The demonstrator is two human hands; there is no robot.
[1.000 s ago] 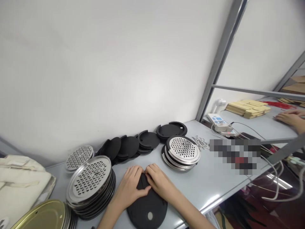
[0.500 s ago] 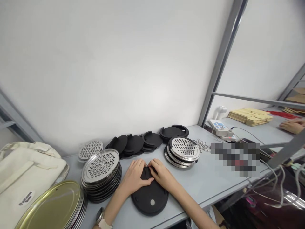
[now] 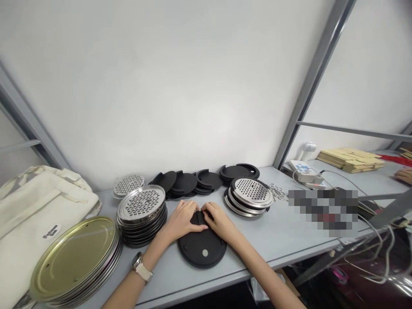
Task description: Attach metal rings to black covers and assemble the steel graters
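Observation:
A black round plastic base [image 3: 202,249] with a pale round spot lies flat on the table in front of me. My left hand [image 3: 185,221] is closed on its far end, the thumb lying across the black surface. From the other side my right hand [image 3: 217,221] pinches the same end. Between the fingertips of both hands a small bent metal wire [image 3: 198,209] shows, mostly hidden by the fingers. Several loose wire pieces [image 3: 277,192] lie in a heap at the right. Beyond my hands, black round pieces [image 3: 183,183] lean over one another along the wall.
To the left stand a stack of round grater plates [image 3: 141,206], a stack of gold oval plates [image 3: 75,257] and a cream cloth bag [image 3: 22,206]. Perforated metal discs [image 3: 252,192] are stacked at right. Past the metal post [image 3: 315,81] are cables, yellow cardboard [image 3: 350,159] and another person's hand [image 3: 404,175].
The view has shifted, so the table's contents sit a little higher in the picture. Both hands keep to the far end of the black base, with hardly any change in their grip.

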